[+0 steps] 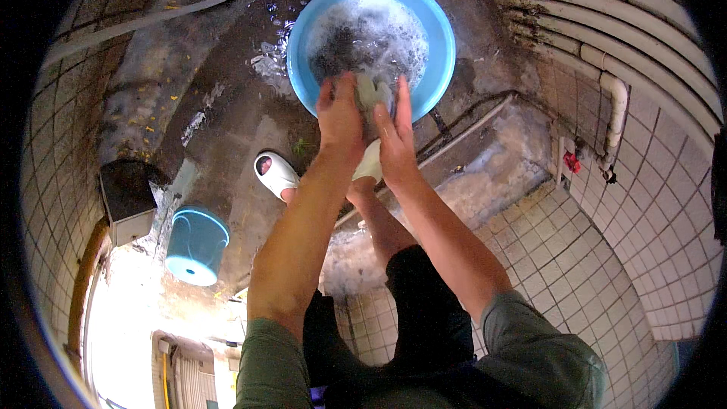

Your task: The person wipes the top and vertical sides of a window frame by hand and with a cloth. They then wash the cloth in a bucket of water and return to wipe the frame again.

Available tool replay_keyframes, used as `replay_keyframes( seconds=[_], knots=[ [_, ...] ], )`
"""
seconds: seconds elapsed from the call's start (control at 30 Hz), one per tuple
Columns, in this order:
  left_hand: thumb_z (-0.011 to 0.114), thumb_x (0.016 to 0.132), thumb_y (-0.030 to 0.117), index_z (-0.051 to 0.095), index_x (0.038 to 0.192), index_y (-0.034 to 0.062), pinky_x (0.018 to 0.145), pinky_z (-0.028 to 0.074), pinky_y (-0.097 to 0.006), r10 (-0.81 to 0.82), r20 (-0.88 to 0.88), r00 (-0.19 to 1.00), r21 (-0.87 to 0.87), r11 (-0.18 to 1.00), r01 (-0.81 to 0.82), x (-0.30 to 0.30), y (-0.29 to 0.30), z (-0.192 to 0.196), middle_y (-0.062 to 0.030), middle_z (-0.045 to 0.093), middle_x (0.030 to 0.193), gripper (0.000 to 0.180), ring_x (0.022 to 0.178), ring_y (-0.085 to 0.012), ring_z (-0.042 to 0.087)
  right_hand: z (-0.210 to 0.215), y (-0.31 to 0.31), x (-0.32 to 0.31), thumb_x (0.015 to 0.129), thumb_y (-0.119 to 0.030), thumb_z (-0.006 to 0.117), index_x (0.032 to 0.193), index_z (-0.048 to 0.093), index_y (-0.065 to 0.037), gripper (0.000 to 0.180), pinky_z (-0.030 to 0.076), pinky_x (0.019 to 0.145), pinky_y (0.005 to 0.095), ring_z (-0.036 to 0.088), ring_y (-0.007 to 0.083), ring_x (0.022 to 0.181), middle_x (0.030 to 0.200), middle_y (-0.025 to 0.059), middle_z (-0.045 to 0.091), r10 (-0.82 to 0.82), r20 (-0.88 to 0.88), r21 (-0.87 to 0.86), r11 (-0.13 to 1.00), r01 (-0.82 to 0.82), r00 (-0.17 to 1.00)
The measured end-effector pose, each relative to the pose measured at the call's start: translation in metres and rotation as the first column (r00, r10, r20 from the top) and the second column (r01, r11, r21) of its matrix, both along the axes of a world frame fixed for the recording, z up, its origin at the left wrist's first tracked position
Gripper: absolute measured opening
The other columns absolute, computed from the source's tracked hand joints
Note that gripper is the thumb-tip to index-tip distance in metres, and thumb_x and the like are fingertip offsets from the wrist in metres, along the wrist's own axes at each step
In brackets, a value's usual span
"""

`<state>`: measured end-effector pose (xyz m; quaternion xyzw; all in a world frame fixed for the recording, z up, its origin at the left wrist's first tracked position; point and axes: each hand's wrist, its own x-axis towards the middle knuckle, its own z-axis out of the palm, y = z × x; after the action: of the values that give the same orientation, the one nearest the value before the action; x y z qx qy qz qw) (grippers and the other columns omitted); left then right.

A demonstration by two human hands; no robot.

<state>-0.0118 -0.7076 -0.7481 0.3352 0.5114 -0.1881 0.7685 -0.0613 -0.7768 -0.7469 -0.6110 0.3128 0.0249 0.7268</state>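
A light blue basin (445,49) of foamy, soapy water (371,34) stands on the dark wet floor in front of me. Over its near rim I hold a greyish-green wet cloth (368,94), bunched between both hands. My left hand (340,120) closes on the cloth from the left, fingers curled. From the right, my right hand (395,136) presses against it with its fingers fairly straight. Part of the cloth is hidden behind my fingers, and its full shape cannot be made out.
A blue bucket (198,246) lies at the lower left near a dark box (129,201). A grey hose (189,7) crosses the upper left. Pipes (617,106) and a red valve handle (572,162) line the right wall. A low ledge (500,159) runs beside my feet.
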Motion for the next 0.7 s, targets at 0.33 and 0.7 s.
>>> replay_keyframes(
  seconds=[0.33,0.7],
  knots=[
    [0.054,0.096,0.031,0.054,0.125,0.0061,0.092,0.046,-0.038,-0.116,-0.015,0.993,0.03,0.993,0.117,-0.005,0.009,0.008,-0.0111,0.059,0.117,0.039,0.105,-0.0248,0.057,0.012,-0.008,0.015,0.094,-0.01,0.055,0.133,0.051,0.003,0.042,0.038,0.104,0.0341,0.053,0.0223,0.119,0.13,0.0135,0.057,0.181,-0.087,0.21,0.965,-0.16,0.98],
    [0.042,0.101,0.031,0.048,0.139,0.0119,0.104,0.041,-0.039,-0.027,0.179,0.983,-0.219,0.973,0.066,-0.009,0.021,0.019,-0.0126,0.05,0.138,0.043,0.122,-0.0264,0.05,0.045,0.013,0.039,0.086,-0.011,0.06,0.093,0.064,0.001,0.014,0.047,0.078,0.0451,0.061,0.0414,0.091,0.093,0.0215,0.063,0.389,-0.049,-0.487,0.794,-0.363,0.92]
  ],
)
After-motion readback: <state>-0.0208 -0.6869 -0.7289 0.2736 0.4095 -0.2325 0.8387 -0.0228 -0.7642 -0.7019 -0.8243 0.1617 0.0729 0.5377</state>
